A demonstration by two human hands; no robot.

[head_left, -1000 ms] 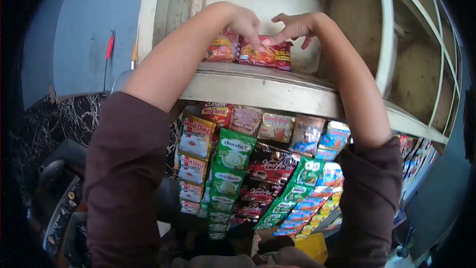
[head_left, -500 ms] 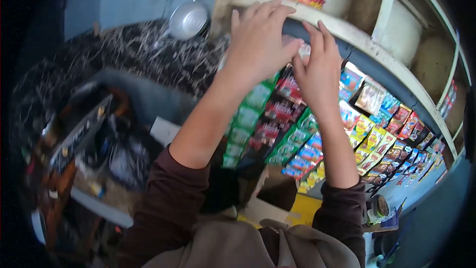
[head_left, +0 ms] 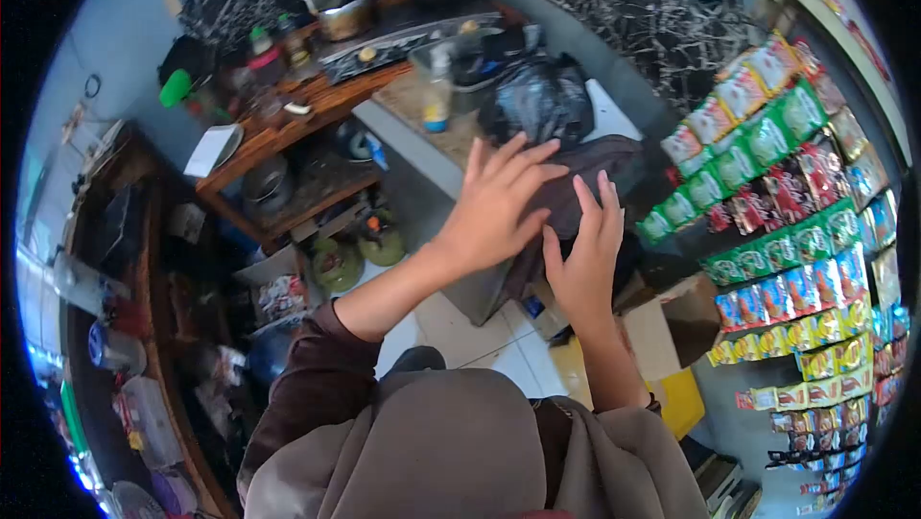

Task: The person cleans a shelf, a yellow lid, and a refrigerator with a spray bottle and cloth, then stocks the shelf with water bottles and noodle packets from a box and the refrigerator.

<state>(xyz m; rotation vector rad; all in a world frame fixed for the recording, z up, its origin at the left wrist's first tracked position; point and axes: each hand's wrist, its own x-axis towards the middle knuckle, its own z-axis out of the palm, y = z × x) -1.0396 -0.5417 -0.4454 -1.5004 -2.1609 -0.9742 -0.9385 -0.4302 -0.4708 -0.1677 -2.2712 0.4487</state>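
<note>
While both hands hang empty in mid-air, nothing is gripped, so by my reading the work is between steps. The left hand [head_left: 494, 207], fingers spread wide, hovers over a dark bag [head_left: 585, 188]; the right hand [head_left: 583, 265] sits at its 5 o'clock, fingers loosely apart. Hanging sachet strips [head_left: 787, 193] lie at 3 o'clock. A cardboard box [head_left: 662, 327] stands below, contents hidden.

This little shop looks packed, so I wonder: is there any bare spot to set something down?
Some. The pale counter strip between the wooden shelf and the black bag is partly bare. The tiled floor below the left hand and right hand shows open tiles. Crowded: the wooden shelf with pots and bottles, and the hanging sachet strips.
</note>
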